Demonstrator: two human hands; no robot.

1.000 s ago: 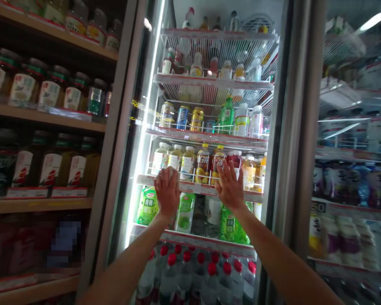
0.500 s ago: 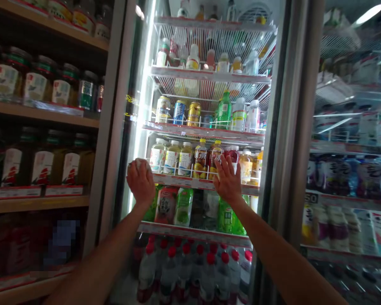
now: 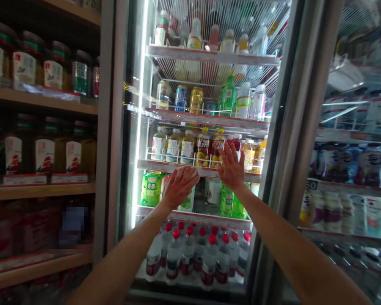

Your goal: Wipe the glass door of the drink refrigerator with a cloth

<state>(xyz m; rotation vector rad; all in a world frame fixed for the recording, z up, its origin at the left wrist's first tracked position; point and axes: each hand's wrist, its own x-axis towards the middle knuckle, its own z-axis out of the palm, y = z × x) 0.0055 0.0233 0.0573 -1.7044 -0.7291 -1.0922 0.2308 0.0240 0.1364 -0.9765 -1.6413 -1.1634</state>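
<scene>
A tall lit drinks cooler (image 3: 195, 215) stands in front of me, and reflections show on its glass door. My left hand (image 3: 181, 186) holds a crumpled whitish cloth (image 3: 193, 173) under its fingers, against the glass at the height of a shelf edge. My right hand (image 3: 232, 167) rests with fingers spread, seemingly flat on the glass. Behind it are red-capped and yellow-capped bottles, among them a dark tea bottle (image 3: 203, 146). Green cartons (image 3: 151, 188) and green packs (image 3: 227, 201) stand on the shelf below my hands.
Wooden shelves with jars (image 3: 28, 59) and bottles (image 3: 45, 154) stand at the left. A metal door frame (image 3: 307, 106) runs along the right, with another stocked cooler beyond it. Several red-capped bottles (image 3: 174, 256) fill the bottom of the cooler.
My left hand has moved right with the cloth, from the left edge of the glass to near the middle. My right hand stays in about the same place. The view has tilted down slightly.
</scene>
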